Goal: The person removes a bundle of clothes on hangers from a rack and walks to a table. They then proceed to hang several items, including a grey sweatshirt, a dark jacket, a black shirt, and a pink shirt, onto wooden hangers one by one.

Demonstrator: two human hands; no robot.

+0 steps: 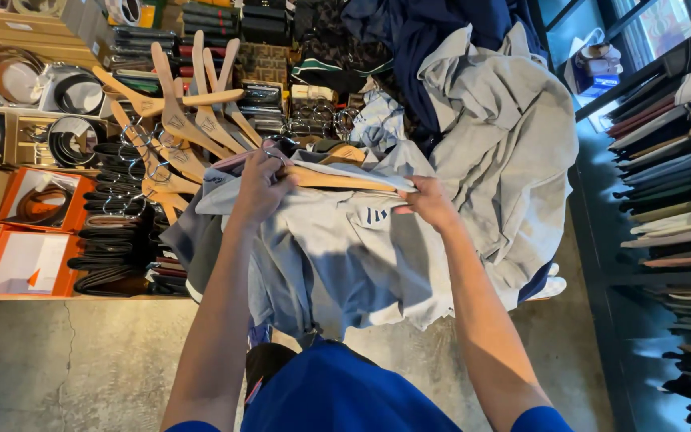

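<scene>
While the grey shirt (337, 240) hides most of its wooden hanger (337, 178), I see left hand (259, 190) fingers clamped at its hook, right hand (428, 202) pinching its end, belts coiled in orange boxes (37, 200) on the bench.

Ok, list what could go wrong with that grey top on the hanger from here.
1. The grey top hangs loose below the wooden hanger; with the left hand and right hand gripping only its top edge, one shoulder could slide off.
2. The pile of empty hangers lies right beside the left hand, so a hook might snag the fabric.
3. The heaped grey garment on the right could be dragged along.
</scene>
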